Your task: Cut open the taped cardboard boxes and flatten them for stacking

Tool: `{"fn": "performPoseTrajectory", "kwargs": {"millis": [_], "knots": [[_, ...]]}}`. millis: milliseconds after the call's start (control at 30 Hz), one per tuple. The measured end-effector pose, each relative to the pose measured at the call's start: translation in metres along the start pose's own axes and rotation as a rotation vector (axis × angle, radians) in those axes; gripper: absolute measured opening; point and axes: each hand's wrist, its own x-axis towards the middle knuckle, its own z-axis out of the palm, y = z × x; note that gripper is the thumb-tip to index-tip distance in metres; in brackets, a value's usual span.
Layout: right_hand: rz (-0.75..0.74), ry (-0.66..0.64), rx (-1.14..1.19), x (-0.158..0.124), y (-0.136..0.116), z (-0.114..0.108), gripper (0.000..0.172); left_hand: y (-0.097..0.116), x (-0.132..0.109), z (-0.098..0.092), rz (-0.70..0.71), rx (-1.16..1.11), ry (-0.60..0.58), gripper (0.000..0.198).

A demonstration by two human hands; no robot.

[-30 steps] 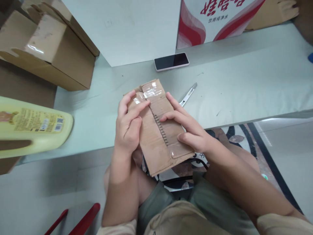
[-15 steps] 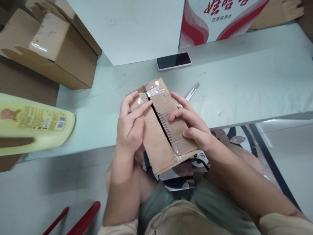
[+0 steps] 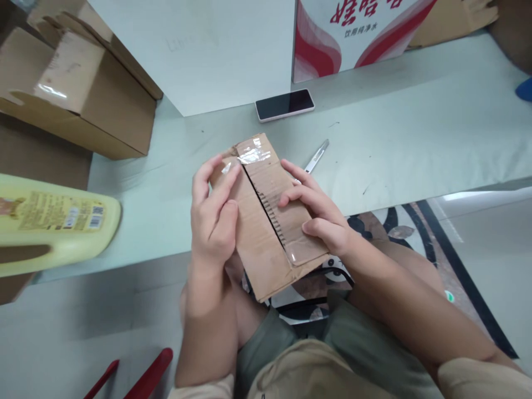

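Observation:
Between my two hands is a small cardboard box, tilted over my lap at the table's front edge. A dark slit runs between its top flaps, with torn ridges along one edge. Shiny clear tape covers the far end. My left hand grips the left side, its index fingertip touching near the tape and slit. On the right side my right hand is closed round the box, fingertips on the right flap. Just beyond the right fingers lies a silver utility knife, its near end hidden by them.
A phone lies by a white panel. Behind stands a red and white carton. At left are cardboard boxes and a yellow jug near the edge of the pale table. Red bars stand low left.
The slit between the flaps has narrowed. My left index fingertip has shifted up along the slit to the tape. The whole view has moved slightly.

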Motion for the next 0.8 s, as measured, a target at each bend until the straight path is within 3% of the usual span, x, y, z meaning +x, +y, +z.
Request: {"fn": "performPoseTrajectory", "kwargs": {"millis": [267, 800], "knots": [[0.007, -0.008, -0.035, -0.0014, 0.0017, -0.0001, 0.036, 0.0028, 0.0020, -0.0007, -0.033, 0.007, 0.013, 0.035], [0.010, 0.004, -0.025, -0.0009, 0.0009, 0.0001, 0.036, 0.0033, 0.0025, 0.0036, 0.029, -0.007, 0.093, 0.043]]}}
